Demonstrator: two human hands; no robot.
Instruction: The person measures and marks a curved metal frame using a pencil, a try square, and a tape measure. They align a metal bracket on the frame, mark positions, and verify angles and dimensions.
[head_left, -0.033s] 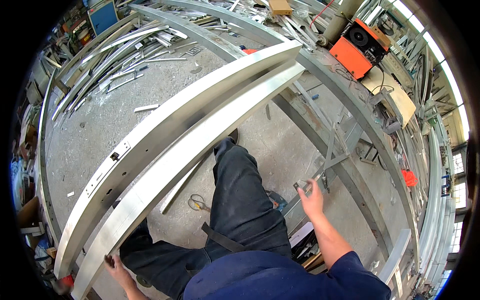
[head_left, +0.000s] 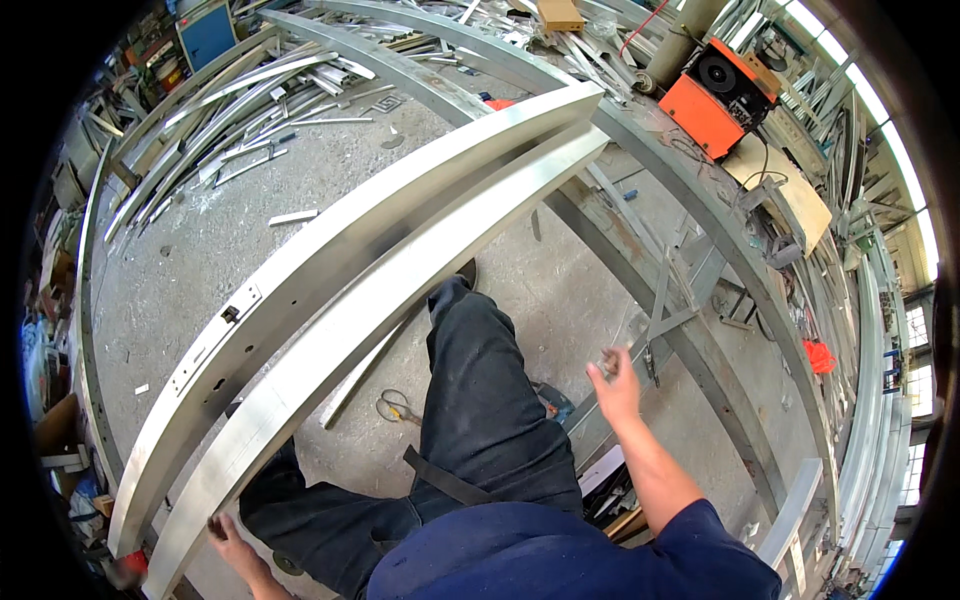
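Two long, curved silver metal profiles (head_left: pixel 345 305), joined side by side, slant from the lower left up to the top middle. Small holes and a lock-shaped cutout (head_left: pixel 231 314) mark the farther one's near end. At the lower left, my left hand (head_left: pixel 235 548) is at the nearer profile's edge, fingers slightly bent and apart; whether the fingertips touch it is hard to tell. My right hand (head_left: pixel 618 388) is raised on the right of my knee, fingers pinched around a small metal plate (head_left: pixel 608 360), mostly hidden by them.
Scissors (head_left: pixel 395 407) and a power drill (head_left: pixel 552 400) lie on the floor beside my leg. Grey steel beams (head_left: pixel 660 310) cross beneath the profiles and to the right. Metal offcuts (head_left: pixel 260 110) are heaped at the far left; an orange machine (head_left: pixel 705 105) stands at the far right.
My right hand has turned slightly and its fingers have drawn in, so the small metal plate shows less. My left hand has shifted a little; the profiles have stayed put.
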